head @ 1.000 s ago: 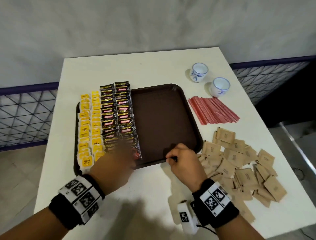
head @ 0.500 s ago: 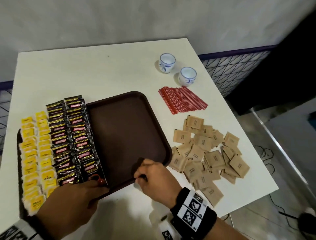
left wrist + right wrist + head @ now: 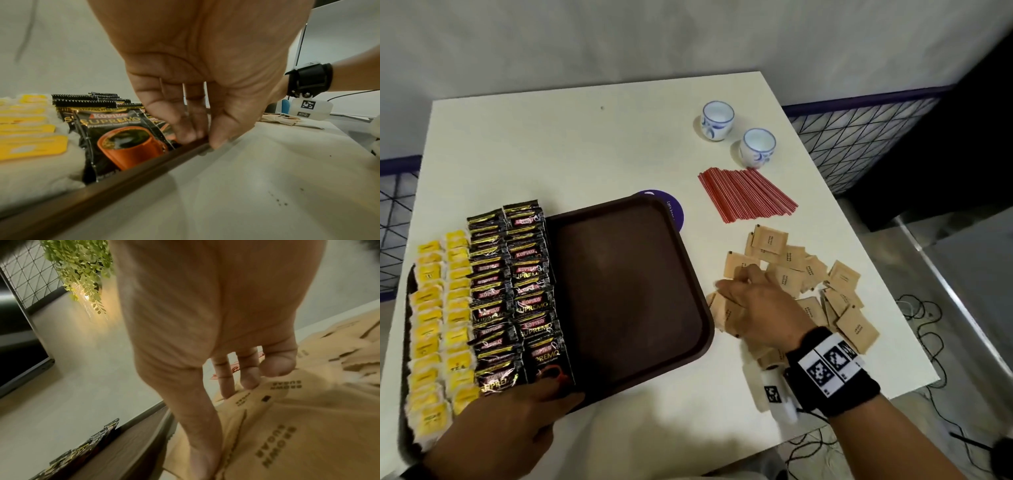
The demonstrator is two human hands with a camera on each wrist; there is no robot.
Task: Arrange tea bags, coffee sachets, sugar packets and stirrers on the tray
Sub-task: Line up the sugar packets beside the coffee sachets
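Moved: right hand (image 3: 756,308) has left the tray (image 3: 626,291) rim and now lies on the sugar packets (image 3: 842,301), fingers spread loosely, gripping none.
Left hand (image 3: 510,421): pinches the tray's near rim, thumb outside.
Tray contents: two columns of yellow tea bags (image 3: 438,329), two of black coffee sachets (image 3: 517,291); right half bare.
Desk (image 3: 551,144): red stirrers (image 3: 746,193) in one bundle, two cups (image 3: 717,120), purple disc (image 3: 671,209) under the tray's far corner.

Sachets (image 3: 517,294) on tray's (image 3: 633,291) left; sugar packets (image 3: 808,284) right, apparently heaped.
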